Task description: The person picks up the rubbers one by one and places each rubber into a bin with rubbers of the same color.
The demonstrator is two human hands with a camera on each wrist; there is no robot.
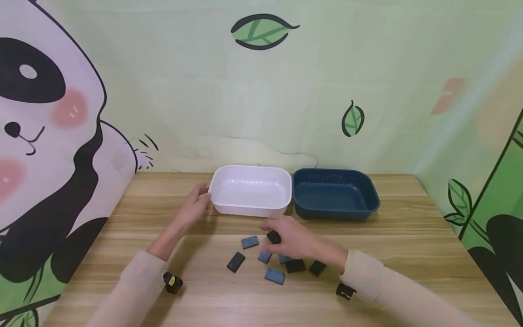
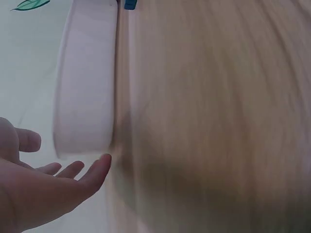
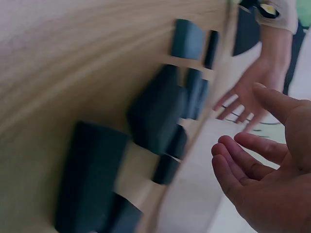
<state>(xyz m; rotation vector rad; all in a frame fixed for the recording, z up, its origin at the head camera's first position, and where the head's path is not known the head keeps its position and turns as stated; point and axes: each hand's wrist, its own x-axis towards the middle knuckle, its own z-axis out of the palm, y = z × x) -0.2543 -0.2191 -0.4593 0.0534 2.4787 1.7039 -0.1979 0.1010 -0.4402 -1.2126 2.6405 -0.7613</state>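
Note:
My left hand [image 1: 193, 210] is beside the left end of a white plastic bin [image 1: 252, 211], fingers spread and close to its wall. In the left wrist view the fingertips [image 2: 103, 165] are just off the bin's end; contact is unclear. Over a scatter of small rectangular blocks reaches my right hand [image 1: 292, 238], thumb apart from the fingers. A black block [image 1: 273, 236] appears between them from the head, but the right wrist view shows nothing held. Blue blocks [image 1: 274, 275] and black blocks [image 1: 236, 262] lie around and under this hand, some partly hidden.
A dark blue bin [image 1: 336, 214] stands against the right side of the white one. Both sit at the back of the wooden table [image 1: 212, 299], before a printed backdrop [image 1: 184, 91]. Black wrist devices [image 1: 173, 282] are at both cuffs.

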